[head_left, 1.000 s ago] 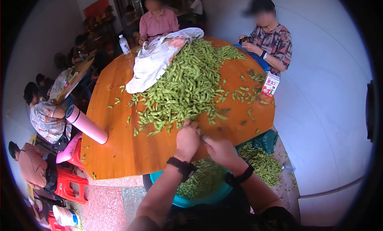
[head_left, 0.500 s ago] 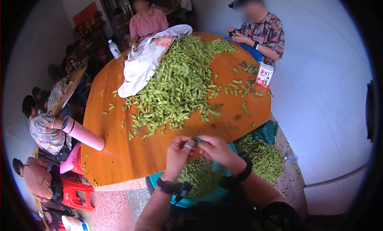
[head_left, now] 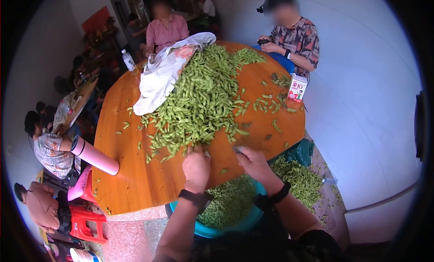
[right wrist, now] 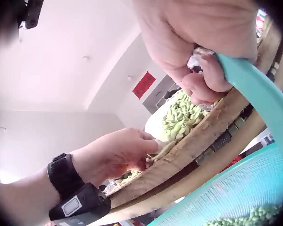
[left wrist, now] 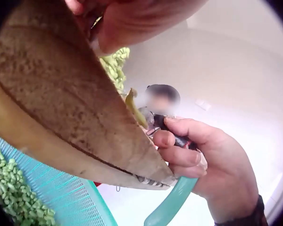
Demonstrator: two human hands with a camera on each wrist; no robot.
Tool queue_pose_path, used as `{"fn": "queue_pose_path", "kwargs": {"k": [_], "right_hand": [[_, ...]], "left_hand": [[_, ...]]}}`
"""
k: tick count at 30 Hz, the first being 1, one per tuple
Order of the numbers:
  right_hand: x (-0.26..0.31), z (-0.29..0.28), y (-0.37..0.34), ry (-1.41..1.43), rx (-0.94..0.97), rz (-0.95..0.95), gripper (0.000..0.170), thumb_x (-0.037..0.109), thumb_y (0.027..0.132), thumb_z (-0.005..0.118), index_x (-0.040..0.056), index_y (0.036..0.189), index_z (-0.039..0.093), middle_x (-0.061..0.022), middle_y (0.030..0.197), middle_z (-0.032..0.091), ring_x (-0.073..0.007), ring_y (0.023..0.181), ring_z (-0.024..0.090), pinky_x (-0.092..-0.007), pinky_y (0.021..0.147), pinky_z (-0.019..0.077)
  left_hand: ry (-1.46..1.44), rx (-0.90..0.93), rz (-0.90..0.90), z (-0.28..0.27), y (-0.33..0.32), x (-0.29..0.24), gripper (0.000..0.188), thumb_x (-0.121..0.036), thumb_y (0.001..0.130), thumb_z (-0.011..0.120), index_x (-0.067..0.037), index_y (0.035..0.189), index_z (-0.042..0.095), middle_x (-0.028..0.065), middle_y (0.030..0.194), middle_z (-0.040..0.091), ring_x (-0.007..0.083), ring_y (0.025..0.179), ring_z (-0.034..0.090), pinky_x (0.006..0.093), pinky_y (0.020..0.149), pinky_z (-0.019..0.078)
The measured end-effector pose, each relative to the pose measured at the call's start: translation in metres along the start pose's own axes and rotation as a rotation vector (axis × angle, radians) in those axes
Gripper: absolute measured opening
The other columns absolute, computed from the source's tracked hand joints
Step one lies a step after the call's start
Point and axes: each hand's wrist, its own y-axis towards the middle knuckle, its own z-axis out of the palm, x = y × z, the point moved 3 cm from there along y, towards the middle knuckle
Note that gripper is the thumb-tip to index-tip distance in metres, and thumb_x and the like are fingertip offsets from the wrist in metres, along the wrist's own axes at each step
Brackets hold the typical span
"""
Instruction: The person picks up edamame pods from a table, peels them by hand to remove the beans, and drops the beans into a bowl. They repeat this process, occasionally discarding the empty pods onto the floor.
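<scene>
At the near edge of a heap of green pods (head_left: 199, 99), my left hand (head_left: 196, 169) reaches down over the round wooden table (head_left: 135, 185). In the right wrist view, the left hand (right wrist: 115, 153) has its fingers bent to the thumb, pinching a green pod (right wrist: 169, 149). My right hand (head_left: 257, 167) is apart from it, near the table's edge. As the left wrist view shows, the right hand (left wrist: 221, 165) curls round a small dark tool (left wrist: 181, 140), and a curved teal strip (left wrist: 172, 205) hangs below those fingers.
Below the table edge is a teal basin (head_left: 246, 225) of green beans; more green pieces (head_left: 296, 180) lie on the floor to its right. A pink flask (head_left: 96, 157), white cloth (head_left: 156, 85), bottle (head_left: 129, 62) and drink carton (head_left: 297, 88) stand or lie on the table. Several people sit around.
Half a second ago both hands met above the basin's near side. The left hand has since moved forward to the heap, and the right has shifted slightly right, away from it.
</scene>
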Motion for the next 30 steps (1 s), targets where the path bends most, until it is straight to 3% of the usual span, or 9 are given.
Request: {"fn": "queue_pose_path", "kwargs": {"k": [3,5,7,8,10,14,20,28,30], "right_hand": [[0.011,0.008,-0.003,0.03,0.053,-0.077,0.02,0.013,0.093,0.053,-0.0003,0.106,0.061,-0.0053,0.068,0.06,-0.0123,0.058,0.057,-0.0289,0.055,0.0458],[0.014,0.017,-0.003,0.184,0.242,0.114,0.019,0.013,0.095,0.053,-0.0004,0.105,0.061,-0.0034,0.07,0.062,-0.0083,0.054,0.054,-0.0243,0.05,0.0434],[0.013,0.02,-0.005,0.328,0.267,0.161,0.018,0.013,0.095,0.053,-0.0004,0.102,0.061,-0.0025,0.072,0.062,-0.0066,0.052,0.053,-0.0225,0.047,0.0414],[0.012,0.023,-0.006,0.47,0.298,0.202,0.017,0.014,0.095,0.054,-0.0003,0.1,0.062,-0.0016,0.073,0.062,-0.005,0.051,0.052,-0.0206,0.045,0.0393],[0.019,0.021,-0.009,0.51,0.349,0.228,0.017,0.015,0.096,0.054,0.0001,0.1,0.061,-0.0014,0.074,0.061,-0.0051,0.053,0.05,-0.0202,0.047,0.0376],[0.021,0.022,-0.015,0.562,0.403,0.256,0.015,0.014,0.096,0.055,0.0009,0.099,0.061,-0.0008,0.075,0.059,-0.0048,0.055,0.047,-0.0196,0.048,0.0344],[0.022,0.022,-0.025,0.511,0.374,0.233,0.014,0.014,0.095,0.056,0.0013,0.1,0.061,-0.0006,0.075,0.058,-0.004,0.056,0.046,-0.0189,0.048,0.0337],[0.022,0.031,-0.037,0.66,0.267,0.36,0.015,0.012,0.094,0.057,0.0013,0.103,0.063,0.0007,0.073,0.056,-0.0031,0.058,0.047,-0.0182,0.049,0.0345],[0.021,0.033,-0.039,0.718,0.257,0.37,0.015,0.012,0.093,0.057,0.0006,0.101,0.063,0.0,0.07,0.057,-0.0038,0.058,0.048,-0.0195,0.048,0.0359]], "left_hand": [[0.046,-0.02,0.115,0.0,-0.006,0.004,0.017,-0.014,0.083,0.062,-0.003,0.097,0.062,0.0172,0.092,0.063,0.0348,0.082,0.064,0.0428,0.071,0.0534],[0.0,-0.015,0.155,-0.005,-0.009,0.004,0.02,-0.013,0.084,0.062,-0.002,0.1,0.061,0.0179,0.092,0.064,0.0347,0.079,0.064,0.0412,0.07,0.0536],[-0.627,0.219,-0.038,-0.006,-0.017,0.007,0.022,-0.007,0.087,0.061,0.0,0.107,0.059,0.014,0.091,0.066,0.0245,0.071,0.064,0.0318,0.064,0.0526],[-0.626,0.224,-0.038,-0.01,-0.02,0.005,0.022,-0.007,0.087,0.061,0.0,0.107,0.059,0.014,0.091,0.066,0.0245,0.071,0.064,0.0318,0.064,0.0526],[-1.25,0.382,-0.284,-0.009,-0.029,0.003,0.018,-0.002,0.092,0.057,-0.002,0.109,0.064,0.0052,0.087,0.067,0.0082,0.068,0.059,0.0218,0.06,0.0491],[-1.408,0.376,-0.216,-0.009,-0.036,0.002,0.022,0.0,0.093,0.055,-0.003,0.112,0.064,0.004,0.089,0.068,0.0077,0.069,0.06,0.0198,0.061,0.0483],[-1.269,0.369,-0.238,-0.009,-0.049,0.003,0.024,0.001,0.092,0.055,-0.003,0.114,0.063,0.0046,0.091,0.069,0.0082,0.07,0.061,0.0201,0.064,0.049],[-1.753,0.514,-0.466,-0.009,-0.06,0.007,0.021,-0.002,0.092,0.057,-0.004,0.113,0.063,0.0066,0.093,0.069,0.0106,0.072,0.063,0.0225,0.068,0.0536],[-1.601,0.439,-0.358,-0.009,-0.064,0.001,0.022,-0.002,0.092,0.058,-0.003,0.113,0.062,0.0073,0.094,0.069,0.0127,0.075,0.065,0.0241,0.07,0.0546]]}}
